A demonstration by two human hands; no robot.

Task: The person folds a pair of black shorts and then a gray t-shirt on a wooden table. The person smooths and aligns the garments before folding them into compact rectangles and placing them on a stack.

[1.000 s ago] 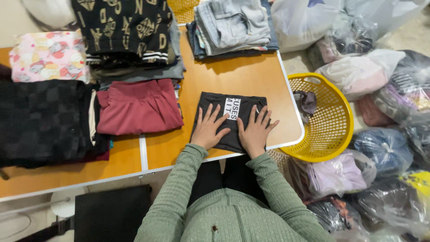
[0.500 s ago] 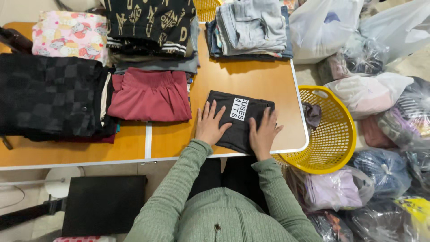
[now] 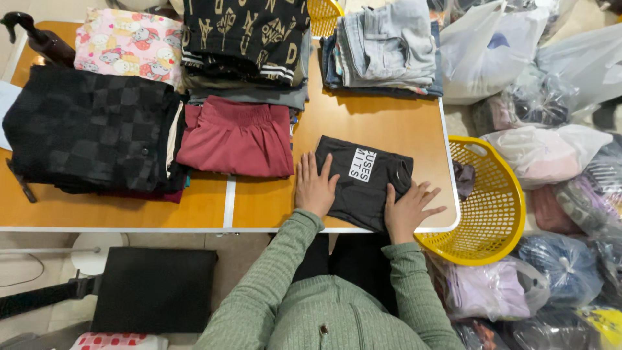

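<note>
Since the earlier frames both hands have slid apart: the left hand now lies on the left edge of the black tee, and the right hand has dropped to its lower right corner, near the table's edge. The fingers of both are spread flat, palms down, pressing the cloth and gripping nothing. The tee lies folded on the table, its white print patch facing up.

The step in hand looks like smoothing a finished fold. A lift from here would call for fingers slipped under both edges so the fold keeps its shape.

Further out on the wooden top lie a red garment, a black checked pile, a pink print pile and a stack of jeans. A yellow basket stands at the right end, with bagged clothes heaped past it.
</note>
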